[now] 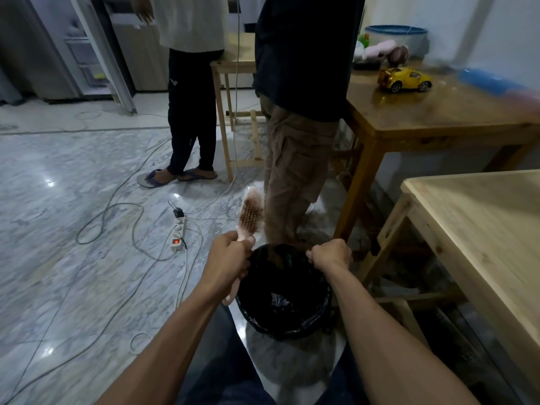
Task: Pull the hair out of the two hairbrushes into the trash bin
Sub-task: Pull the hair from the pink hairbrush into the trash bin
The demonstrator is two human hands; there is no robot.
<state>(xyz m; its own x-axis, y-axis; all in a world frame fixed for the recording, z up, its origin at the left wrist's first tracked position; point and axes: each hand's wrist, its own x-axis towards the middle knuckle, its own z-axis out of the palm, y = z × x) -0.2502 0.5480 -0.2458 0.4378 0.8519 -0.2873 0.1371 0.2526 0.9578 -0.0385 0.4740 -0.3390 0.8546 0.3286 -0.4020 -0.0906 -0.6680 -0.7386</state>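
Pink hairbrush [249,213], bristles matted brown, clenched in left hand [229,260]; right hand [330,254] fisted.

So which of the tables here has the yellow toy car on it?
The darker brown table at upper right, beyond the bin, carries the yellow toy car. The pale wooden table closest on the right shows only bare top.

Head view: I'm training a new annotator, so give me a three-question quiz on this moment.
1. True or false: the pink hairbrush still has hair in its bristles.
2. Which hand grips the brush handle?
A. left hand
B. right hand
3. What sits directly below both hands?

Key: 1 true; 2 A; 3 the trash bin lined with a black bag.
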